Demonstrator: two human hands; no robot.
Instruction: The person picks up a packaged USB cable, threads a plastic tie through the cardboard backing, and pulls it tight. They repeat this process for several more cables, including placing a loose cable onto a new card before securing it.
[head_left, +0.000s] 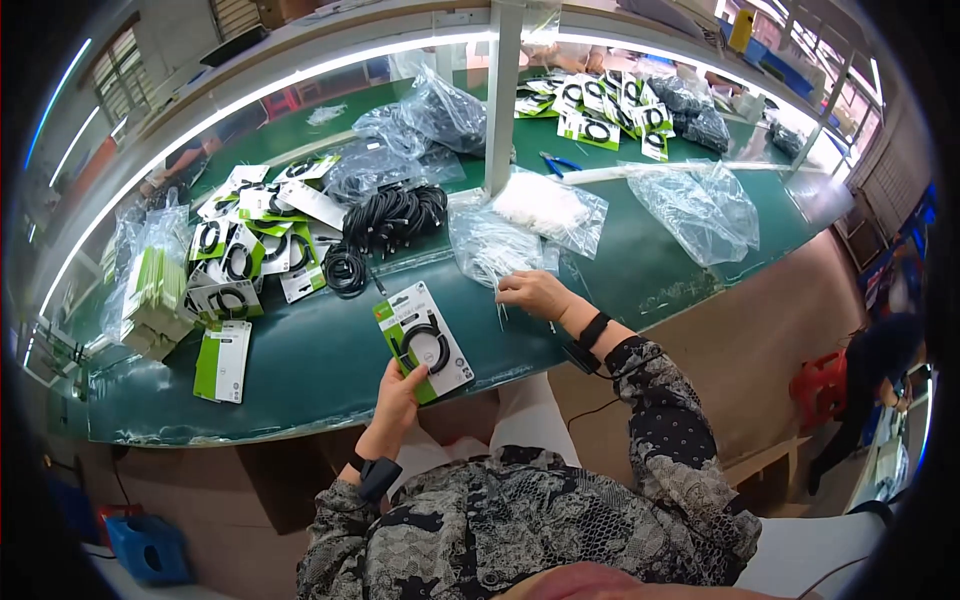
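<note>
My left hand [392,402] grips the lower edge of a green and white packaging card [402,306]. A coiled black cable [443,348] sits on the card's front. At the near end of an open clear bag [478,235], the fingers of my right hand [542,297] are pinched together on thin white plastic ties, some of which stick out below the fingertips. Beside it lies a second clear bag [575,215] full of white pieces. A bundle of black cables [395,220] and one loose coil [345,270] rest left of these bags.
Cards with cables [240,255] are heaped at the left, near a stack of flat cards [158,290] and a single card [222,362]. An empty-looking clear bag [695,215] and blue-handled pliers [560,163] lie to the right. A white post [501,100] rises behind the bags.
</note>
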